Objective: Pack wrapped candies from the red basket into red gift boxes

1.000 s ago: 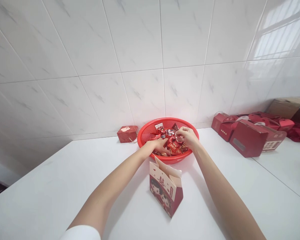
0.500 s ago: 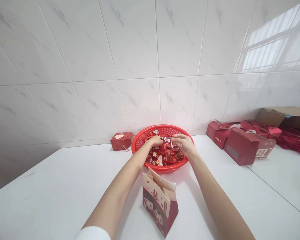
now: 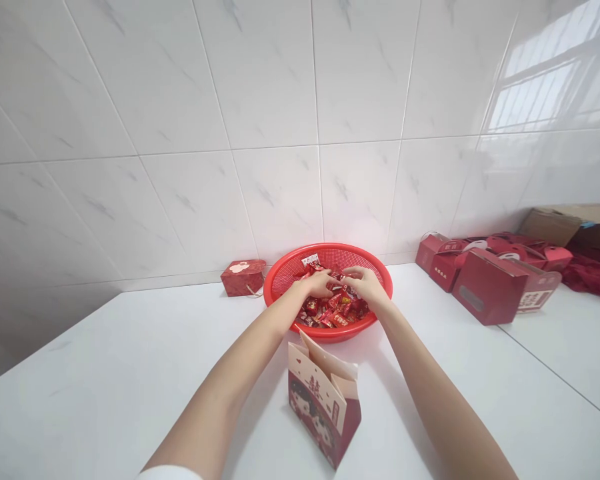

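Note:
A round red plastic basket (image 3: 336, 249) stands near the wall, holding many small wrapped candies (image 3: 337, 317), mostly red. My left hand (image 3: 321, 284) is in the basket over the candies, its fingers stretched to the right and slightly apart. From the right, my right hand (image 3: 366, 287) reaches in with bent fingers and thumb brought close together; whatever lies between the tips is too small to make out. The two hands' fingertips nearly meet. In front of the basket, between my forearms, a cream and dark red gift box (image 3: 325, 403) stands upright with its top flaps up.
A small closed red box (image 3: 243, 277) sits by the wall, left of the basket. Several red gift boxes (image 3: 490, 283) stand to the right. Beyond them are a brown cardboard carton (image 3: 550, 227) and shiny dark red material (image 3: 587, 275). A tiled wall bounds the white table (image 3: 105, 373).
My left hand has shifted right over the candies, its fingers now more stretched. The right hand's fingers have bent and come closer together. The view has tilted slightly.

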`<state>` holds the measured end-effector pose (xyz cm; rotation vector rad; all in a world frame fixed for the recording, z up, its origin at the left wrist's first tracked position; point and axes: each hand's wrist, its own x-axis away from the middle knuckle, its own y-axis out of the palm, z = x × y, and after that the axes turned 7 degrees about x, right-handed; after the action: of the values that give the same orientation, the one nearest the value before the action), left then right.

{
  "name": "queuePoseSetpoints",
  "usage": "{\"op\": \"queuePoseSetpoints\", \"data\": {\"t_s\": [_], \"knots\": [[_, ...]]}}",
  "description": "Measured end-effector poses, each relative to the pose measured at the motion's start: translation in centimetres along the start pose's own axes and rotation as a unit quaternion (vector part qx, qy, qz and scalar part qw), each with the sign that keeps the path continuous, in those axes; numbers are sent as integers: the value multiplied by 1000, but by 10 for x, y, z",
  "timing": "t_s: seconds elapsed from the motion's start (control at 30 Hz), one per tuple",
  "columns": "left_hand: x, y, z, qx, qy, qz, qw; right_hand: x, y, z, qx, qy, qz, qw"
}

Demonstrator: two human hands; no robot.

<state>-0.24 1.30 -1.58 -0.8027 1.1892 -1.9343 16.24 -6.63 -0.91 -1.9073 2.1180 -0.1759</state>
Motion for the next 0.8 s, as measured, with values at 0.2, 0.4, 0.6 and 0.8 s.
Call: {"op": "queuePoseSetpoints", "data": {"t_s": [0.2, 0.4, 0.6, 0.8], "knots": [[-2, 1, -11, 11, -44, 44, 998, 1, 1, 1, 85, -6, -22, 996], [3, -5, -5, -3, -68, 11, 998, 0, 2, 2, 118, -1, -17, 993], [9, -7, 10, -51, -65, -18, 996, 0, 1, 4, 121, 3, -1, 993], [4, -8, 17, -103, -69, -35, 992, 1, 1, 4, 109, 12, 1, 994]]}}
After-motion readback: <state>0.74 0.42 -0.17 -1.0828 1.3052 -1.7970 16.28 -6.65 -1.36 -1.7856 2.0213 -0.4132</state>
